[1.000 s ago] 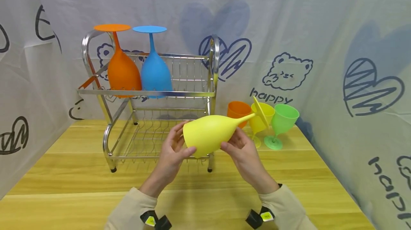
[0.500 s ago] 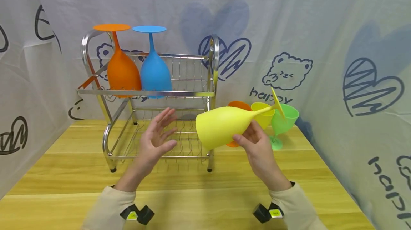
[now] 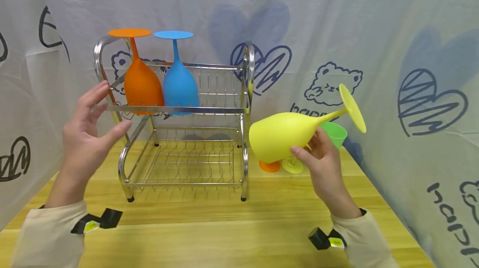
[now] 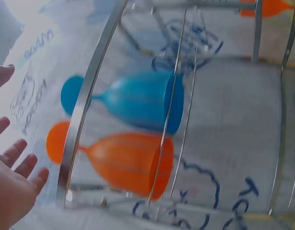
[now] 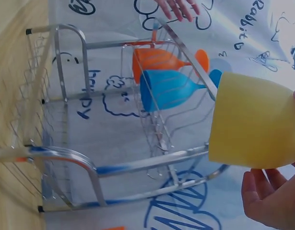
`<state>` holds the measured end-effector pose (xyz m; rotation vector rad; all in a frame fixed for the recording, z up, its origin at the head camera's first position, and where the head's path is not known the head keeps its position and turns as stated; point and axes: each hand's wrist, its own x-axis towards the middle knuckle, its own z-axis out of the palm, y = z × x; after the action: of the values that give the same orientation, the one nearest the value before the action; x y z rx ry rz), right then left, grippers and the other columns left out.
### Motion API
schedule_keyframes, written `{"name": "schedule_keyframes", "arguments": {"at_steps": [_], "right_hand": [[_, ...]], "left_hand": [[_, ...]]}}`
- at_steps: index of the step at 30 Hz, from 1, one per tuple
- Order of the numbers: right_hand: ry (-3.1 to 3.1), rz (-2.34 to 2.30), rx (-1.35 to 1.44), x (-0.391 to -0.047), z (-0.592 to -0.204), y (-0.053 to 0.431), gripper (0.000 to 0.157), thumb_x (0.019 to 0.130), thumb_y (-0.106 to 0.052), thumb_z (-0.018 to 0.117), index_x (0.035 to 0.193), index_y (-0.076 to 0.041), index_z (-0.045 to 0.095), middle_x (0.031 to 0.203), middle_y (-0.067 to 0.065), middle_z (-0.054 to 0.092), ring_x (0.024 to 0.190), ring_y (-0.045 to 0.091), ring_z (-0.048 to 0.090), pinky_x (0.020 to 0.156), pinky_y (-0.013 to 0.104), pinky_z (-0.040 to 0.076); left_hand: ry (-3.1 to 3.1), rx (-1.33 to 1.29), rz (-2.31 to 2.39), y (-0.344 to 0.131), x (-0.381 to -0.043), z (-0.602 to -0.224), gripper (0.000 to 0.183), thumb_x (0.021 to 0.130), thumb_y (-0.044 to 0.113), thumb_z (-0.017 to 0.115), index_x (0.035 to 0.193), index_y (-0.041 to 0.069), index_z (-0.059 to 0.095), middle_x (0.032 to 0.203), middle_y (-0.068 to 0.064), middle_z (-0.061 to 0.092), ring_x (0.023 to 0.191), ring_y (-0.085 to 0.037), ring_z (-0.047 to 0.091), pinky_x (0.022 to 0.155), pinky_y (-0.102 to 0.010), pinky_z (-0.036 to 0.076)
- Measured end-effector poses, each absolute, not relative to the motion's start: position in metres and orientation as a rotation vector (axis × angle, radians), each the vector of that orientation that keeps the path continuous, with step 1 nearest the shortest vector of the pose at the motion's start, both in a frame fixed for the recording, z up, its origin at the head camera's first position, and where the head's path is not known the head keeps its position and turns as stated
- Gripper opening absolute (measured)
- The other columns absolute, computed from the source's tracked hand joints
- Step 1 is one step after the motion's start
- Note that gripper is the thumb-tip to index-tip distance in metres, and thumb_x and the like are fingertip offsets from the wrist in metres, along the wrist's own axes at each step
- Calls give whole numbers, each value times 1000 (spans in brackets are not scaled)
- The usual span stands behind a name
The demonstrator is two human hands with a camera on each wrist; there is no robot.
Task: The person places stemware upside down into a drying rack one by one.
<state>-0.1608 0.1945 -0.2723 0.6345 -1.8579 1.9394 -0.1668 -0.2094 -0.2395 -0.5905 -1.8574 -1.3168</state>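
My right hand [image 3: 322, 155] grips a yellow plastic goblet [image 3: 282, 135] by its bowl near the stem. The goblet lies tilted in the air, mouth to the left, foot to the upper right. In the right wrist view its bowl [image 5: 255, 122] fills the right side. My left hand [image 3: 87, 130], holding nothing, is raised at the rack's left end with fingers spread. Upside down on the upper tier of the metal dish rack [image 3: 187, 110] stand an orange goblet [image 3: 142, 83] and a blue goblet [image 3: 181, 85], side by side.
Behind the held goblet, on the wooden table [image 3: 209, 234], stand a green goblet [image 3: 336, 132], a yellow one showing its foot [image 3: 292, 165] and an orange one showing its foot [image 3: 269, 166]. A printed cloth [image 3: 318, 22] hangs behind and along both sides.
Both hands held the yellow goblet at first. The left hand let go and moved far left, up beside the rack. The right hand carried the goblet to the right and slightly up.
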Motion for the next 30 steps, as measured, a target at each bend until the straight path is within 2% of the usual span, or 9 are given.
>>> {"name": "schedule_keyframes", "arguments": {"at_steps": [3, 6, 10, 13, 17, 20, 27, 30], "right_hand": [[-1825, 1906, 691, -161, -264, 198, 55, 88, 11, 56, 138, -8, 49, 122, 11, 57, 105, 26, 53, 85, 25, 51], [-1766, 1887, 755, -162, -254, 200, 52, 87, 10, 54, 136, -6, 50, 119, 12, 58, 101, 26, 53, 83, 26, 51], [-1735, 1843, 788, -166, -236, 198, 51, 87, 8, 55, 136, -7, 51, 119, 13, 58, 102, 27, 53, 84, 26, 50], [-1775, 1779, 767, -169, -222, 195, 51, 89, 6, 57, 138, -7, 49, 122, 14, 57, 104, 28, 53, 87, 27, 50], [-1857, 1683, 740, -175, -205, 189, 52, 91, 1, 61, 139, -9, 48, 127, 11, 55, 111, 28, 52, 92, 29, 49], [-1897, 1619, 749, -182, -196, 185, 51, 91, -3, 63, 140, -10, 48, 128, 8, 55, 112, 26, 52, 94, 29, 49], [-1934, 1510, 778, -200, -179, 171, 51, 92, -7, 63, 140, -8, 49, 125, 7, 58, 108, 22, 54, 91, 31, 51], [-1975, 1464, 765, -208, -170, 165, 52, 91, -10, 65, 141, -9, 48, 126, 7, 58, 108, 21, 53, 90, 31, 51]], "left_hand": [[-1967, -386, -1341, -231, -173, -229, 77, 82, -10, 66, 149, 11, 35, 153, -5, 31, 139, -17, 28, 112, -21, 25], [-2130, -266, -1337, -248, -182, -223, 86, 87, 3, 69, 155, 19, 19, 159, 0, 19, 143, -14, 19, 112, -17, 19], [-2283, -238, -1356, -259, -196, -220, 99, 88, 13, 71, 156, 27, 0, 161, 3, 3, 146, -19, 9, 117, -35, 13], [-2330, -227, -1376, -263, -205, -219, 107, 87, 16, 73, 154, 31, -9, 161, 2, -4, 146, -25, 6, 116, -51, 10], [-2352, -244, -1384, -269, -215, -221, 110, 87, 15, 73, 153, 31, -13, 161, -3, -6, 146, -29, 5, 114, -55, 10], [-2369, -283, -1421, -274, -221, -222, 107, 89, 13, 71, 154, 28, -13, 161, -2, -4, 146, -27, 6, 115, -52, 13], [-2417, -327, -1492, -280, -229, -224, 94, 93, 11, 66, 156, 28, -2, 160, -4, 13, 142, -23, 23, 111, -27, 29], [-2426, -348, -1494, -282, -232, -224, 92, 93, 10, 65, 156, 28, 1, 159, -7, 16, 140, -23, 25, 108, -23, 34]]}}
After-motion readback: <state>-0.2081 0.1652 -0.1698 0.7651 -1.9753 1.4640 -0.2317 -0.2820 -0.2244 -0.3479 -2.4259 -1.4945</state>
